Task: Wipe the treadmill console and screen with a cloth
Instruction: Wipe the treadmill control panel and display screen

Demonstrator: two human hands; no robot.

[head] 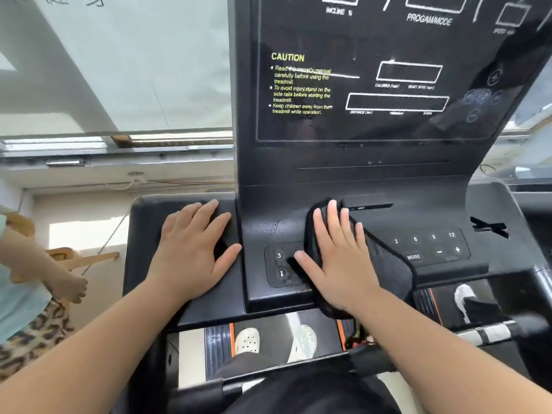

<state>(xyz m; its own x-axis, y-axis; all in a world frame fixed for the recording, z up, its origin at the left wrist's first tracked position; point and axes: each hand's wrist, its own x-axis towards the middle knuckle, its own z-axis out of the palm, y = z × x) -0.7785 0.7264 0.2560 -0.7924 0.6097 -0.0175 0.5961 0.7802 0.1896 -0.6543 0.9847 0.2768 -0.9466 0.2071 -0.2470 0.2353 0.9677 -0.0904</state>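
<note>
The black treadmill console [433, 201] fills the middle of the head view, with a tall dark screen [388, 85] rising behind it that carries yellow caution text and white display boxes. A black cloth [385, 261] lies on the console's button panel. My right hand [340, 258] presses flat on the cloth, fingers spread, covering the left buttons. My left hand [191, 252] rests flat on the console's left wing, holding nothing. Small water droplets [273, 227] sit on the console just left of the cloth.
Another person's arm [44, 264] and patterned clothing show at the left edge, near a wooden frame [86, 258]. Below the console I see my white shoes [248, 340] on the treadmill belt. A handrail [490, 331] runs at lower right. A window and ledge lie behind.
</note>
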